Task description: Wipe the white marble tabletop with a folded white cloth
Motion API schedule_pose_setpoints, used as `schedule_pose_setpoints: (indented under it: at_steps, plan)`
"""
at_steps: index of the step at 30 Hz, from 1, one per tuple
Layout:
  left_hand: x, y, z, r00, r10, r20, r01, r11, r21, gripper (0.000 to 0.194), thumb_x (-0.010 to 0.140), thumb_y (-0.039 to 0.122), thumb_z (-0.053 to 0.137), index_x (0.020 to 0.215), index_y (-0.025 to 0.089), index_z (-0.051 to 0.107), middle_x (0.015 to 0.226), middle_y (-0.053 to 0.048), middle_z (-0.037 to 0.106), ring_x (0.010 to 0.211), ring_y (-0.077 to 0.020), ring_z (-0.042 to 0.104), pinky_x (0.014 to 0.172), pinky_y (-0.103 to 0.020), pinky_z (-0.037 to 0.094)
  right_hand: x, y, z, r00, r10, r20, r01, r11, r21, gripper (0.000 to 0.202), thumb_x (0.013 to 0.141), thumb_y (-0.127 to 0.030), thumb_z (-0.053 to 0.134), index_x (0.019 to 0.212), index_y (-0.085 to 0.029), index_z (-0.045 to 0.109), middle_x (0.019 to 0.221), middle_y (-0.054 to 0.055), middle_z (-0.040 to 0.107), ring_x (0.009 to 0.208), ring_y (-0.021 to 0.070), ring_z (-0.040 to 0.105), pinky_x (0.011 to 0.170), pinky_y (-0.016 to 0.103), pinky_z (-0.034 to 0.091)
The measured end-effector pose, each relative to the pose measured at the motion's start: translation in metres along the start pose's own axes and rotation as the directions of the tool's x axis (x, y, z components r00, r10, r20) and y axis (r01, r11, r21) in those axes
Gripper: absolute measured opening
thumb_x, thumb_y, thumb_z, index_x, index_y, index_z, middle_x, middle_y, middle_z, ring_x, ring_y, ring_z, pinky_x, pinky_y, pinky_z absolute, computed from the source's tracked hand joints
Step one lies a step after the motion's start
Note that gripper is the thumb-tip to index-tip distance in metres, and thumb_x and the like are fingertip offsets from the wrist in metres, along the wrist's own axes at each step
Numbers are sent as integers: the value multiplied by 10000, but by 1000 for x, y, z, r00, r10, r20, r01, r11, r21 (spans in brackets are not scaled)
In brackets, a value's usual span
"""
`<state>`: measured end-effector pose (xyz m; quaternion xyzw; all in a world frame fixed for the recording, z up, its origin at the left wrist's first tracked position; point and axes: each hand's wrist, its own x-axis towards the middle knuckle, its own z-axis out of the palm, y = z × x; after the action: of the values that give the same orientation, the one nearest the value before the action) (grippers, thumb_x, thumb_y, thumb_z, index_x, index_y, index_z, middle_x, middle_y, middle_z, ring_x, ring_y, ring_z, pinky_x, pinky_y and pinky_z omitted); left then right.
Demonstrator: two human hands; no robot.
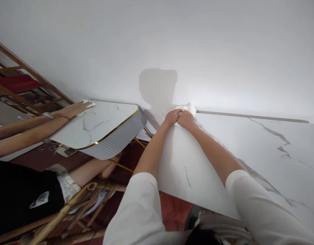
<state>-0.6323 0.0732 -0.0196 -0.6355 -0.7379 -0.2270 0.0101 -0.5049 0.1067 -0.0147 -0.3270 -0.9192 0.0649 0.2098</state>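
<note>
Both my arms stretch forward over a white marble-patterned tabletop [187, 163]. At its far edge by the wall, my left hand [172, 116] and my right hand [185, 119] press side by side on a crumpled white cloth [189, 108]. The fingers of both are closed on the cloth, and the two hands touch. Most of the cloth that shows lies behind and above my right hand.
On the left, a person in a black top [24, 197] lays hands on a white cloth on a smaller marble-patterned table [108, 117] with gold trim. Below are a bamboo chair [60, 214] and red floor [173, 211]. A wooden rack [31, 73] leans at far left.
</note>
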Motion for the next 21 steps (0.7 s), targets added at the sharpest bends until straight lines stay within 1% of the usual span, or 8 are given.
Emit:
schedule_pose_setpoints:
  at_steps: [3, 5, 8, 11, 13, 15, 18, 21]
  plan:
    - [12, 11, 9, 999, 37, -25, -36, 999, 33, 470, 861, 184, 320, 1250, 190, 585, 1329, -39, 601, 1226, -190, 536, 1070, -318, 386, 1, 18, -3, 1000, 18, -19, -19, 999, -38, 434, 910, -161, 384, 1271, 15, 548, 1201, 201, 627, 1117, 261, 545, 947, 328, 399]
    - [19, 23, 17, 996, 82, -32, -80, 996, 49, 453, 869, 185, 325, 1234, 177, 593, 1313, -59, 610, 1214, -205, 544, 1060, -328, 393, -3, 31, -10, 1000, 31, -2, -31, 997, -64, 428, 926, -166, 364, 1277, -4, 548, 1220, 200, 620, 1123, 259, 549, 947, 328, 399]
    - [26, 48, 29, 987, 158, -33, -156, 986, 53, 439, 880, 183, 315, 1215, 165, 598, 1297, -79, 615, 1205, -210, 546, 1053, -332, 393, -15, 51, -24, 996, 86, 28, -84, 992, -94, 423, 953, -181, 322, 1272, -21, 548, 1227, 204, 615, 1117, 257, 561, 929, 330, 410]
    - [25, 70, 39, 977, 209, -39, -208, 977, 41, 431, 882, 171, 309, 1205, 163, 595, 1285, -86, 619, 1206, -206, 543, 1063, -334, 381, -33, 65, -36, 992, 127, 20, -123, 985, -122, 427, 962, -198, 307, 1279, -21, 531, 1235, 204, 608, 1124, 256, 557, 932, 334, 410]
    - [20, 81, 41, 973, 228, -40, -227, 974, 29, 431, 882, 168, 310, 1212, 145, 585, 1288, -102, 613, 1212, -209, 538, 1066, -336, 378, -45, 68, -42, 992, 121, 17, -118, 982, -147, 431, 964, -200, 303, 1292, -17, 514, 1240, 205, 603, 1131, 256, 548, 941, 335, 402]
    - [10, 87, 40, 970, 240, -34, -239, 971, 18, 436, 881, 164, 308, 1227, 134, 572, 1304, -108, 599, 1229, -208, 524, 1074, -336, 371, -56, 65, -45, 994, 105, 20, -100, 980, -172, 438, 965, -198, 300, 1303, -5, 502, 1237, 208, 601, 1135, 261, 540, 950, 338, 394]
    - [-12, 91, 33, 969, 247, -11, -247, 969, 17, 441, 885, 162, 303, 1244, 137, 558, 1327, -99, 583, 1252, -200, 506, 1090, -332, 358, -73, 53, -47, 996, 83, 44, -74, 979, -188, 445, 954, -185, 312, 1308, 10, 499, 1233, 209, 601, 1136, 270, 531, 951, 341, 391]
    - [-42, 96, 22, 975, 220, 18, -220, 975, 28, 445, 901, 178, 294, 1271, 152, 541, 1355, -82, 567, 1273, -198, 490, 1102, -338, 351, -94, 36, -52, 995, 59, 83, -42, 979, -199, 455, 939, -180, 335, 1318, 18, 490, 1230, 222, 595, 1121, 277, 530, 928, 345, 403]
